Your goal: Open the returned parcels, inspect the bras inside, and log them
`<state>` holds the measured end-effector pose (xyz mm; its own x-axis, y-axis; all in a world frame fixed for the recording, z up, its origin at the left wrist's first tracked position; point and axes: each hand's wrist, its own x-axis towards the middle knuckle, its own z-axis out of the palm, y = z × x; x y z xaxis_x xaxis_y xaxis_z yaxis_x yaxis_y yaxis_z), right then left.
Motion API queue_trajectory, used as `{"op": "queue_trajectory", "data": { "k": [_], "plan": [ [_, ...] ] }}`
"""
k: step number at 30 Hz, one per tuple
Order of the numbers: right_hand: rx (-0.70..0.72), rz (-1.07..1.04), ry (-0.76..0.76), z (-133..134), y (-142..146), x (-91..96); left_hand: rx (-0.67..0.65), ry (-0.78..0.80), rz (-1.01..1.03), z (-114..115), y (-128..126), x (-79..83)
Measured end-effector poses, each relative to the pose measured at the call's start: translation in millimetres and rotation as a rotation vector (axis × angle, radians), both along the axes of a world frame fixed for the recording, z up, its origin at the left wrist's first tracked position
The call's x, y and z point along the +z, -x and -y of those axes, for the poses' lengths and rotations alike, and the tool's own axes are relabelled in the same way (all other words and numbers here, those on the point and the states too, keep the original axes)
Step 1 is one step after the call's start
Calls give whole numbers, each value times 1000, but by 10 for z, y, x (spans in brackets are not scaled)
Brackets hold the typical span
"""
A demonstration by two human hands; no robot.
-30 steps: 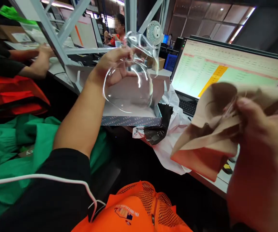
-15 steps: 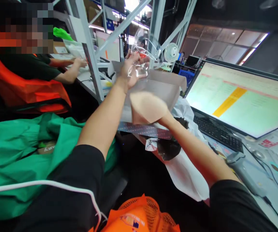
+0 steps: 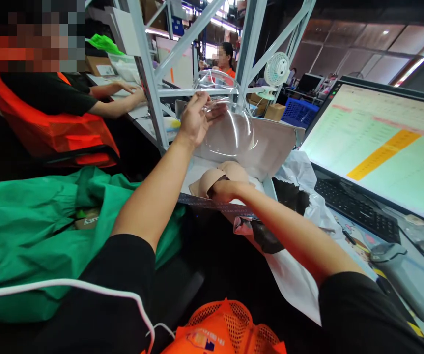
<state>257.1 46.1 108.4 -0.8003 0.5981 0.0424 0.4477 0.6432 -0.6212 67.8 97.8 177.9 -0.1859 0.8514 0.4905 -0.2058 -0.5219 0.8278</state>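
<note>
My left hand is raised above the open box and pinches a clear, domed plastic bra form between thumb and fingers. Down inside the box, my right hand grips a beige moulded bra by its near cup; its fingertips are partly hidden in the cup. Both rounded cups face up. The shallow cardboard box has its lid standing up at the back and printed lettering along the front edge.
Right of the box lie crumpled white plastic wrapping, a keyboard, a monitor and a barcode scanner. Metal rack posts rise behind. Green fabric lies left. A co-worker sits at the far left.
My right hand has lowered the bra into the box. My left hand still holds the clear form, which now hangs lower over the box. The view has shifted slightly.
</note>
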Motion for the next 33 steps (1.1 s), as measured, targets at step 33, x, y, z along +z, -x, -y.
{"op": "queue_trajectory", "data": {
  "k": [33],
  "plan": [
    [-211,-166,123,-312,-436,78,137,-174,-148,214,-77,-243]
  ]
}}
